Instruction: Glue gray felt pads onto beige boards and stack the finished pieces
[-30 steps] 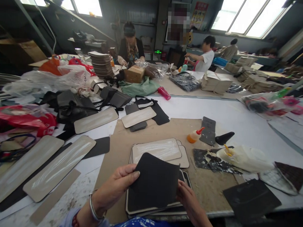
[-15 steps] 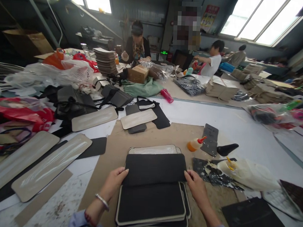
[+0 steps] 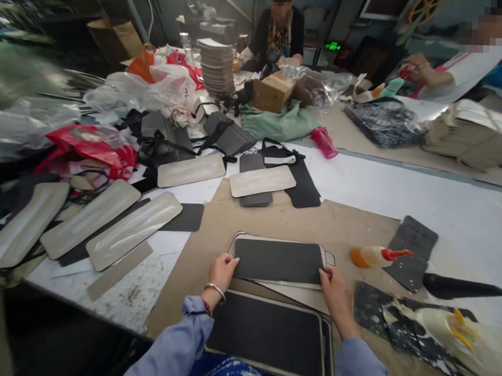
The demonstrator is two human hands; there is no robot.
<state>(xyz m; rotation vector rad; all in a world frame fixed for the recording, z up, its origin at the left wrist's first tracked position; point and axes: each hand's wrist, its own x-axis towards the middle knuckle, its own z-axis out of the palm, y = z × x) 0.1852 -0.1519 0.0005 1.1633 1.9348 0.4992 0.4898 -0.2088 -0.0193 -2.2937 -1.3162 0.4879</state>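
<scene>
My left hand (image 3: 222,269) and my right hand (image 3: 333,287) each pinch one short end of a black rectangular sheet (image 3: 278,260). The sheet lies flat on a grey board (image 3: 282,240) whose pale rim shows around it. Both rest on a brown cardboard mat (image 3: 307,220). Closer to me sits a stack of boards topped in black (image 3: 266,334), just below my wrists. My sleeves are light blue, and a bracelet is on my left wrist.
An orange glue bottle (image 3: 375,256) and a black pointed tool (image 3: 461,286) lie to the right. Long glue-coated grey boards (image 3: 133,230) spread out on the left. A pink cup (image 3: 324,142), bags and stacks crowd the far side, where two other people (image 3: 279,27) work.
The black sheet, held up in front of me before, has come down flat onto the grey board. My hands moved to its two ends, and my view tipped downward.
</scene>
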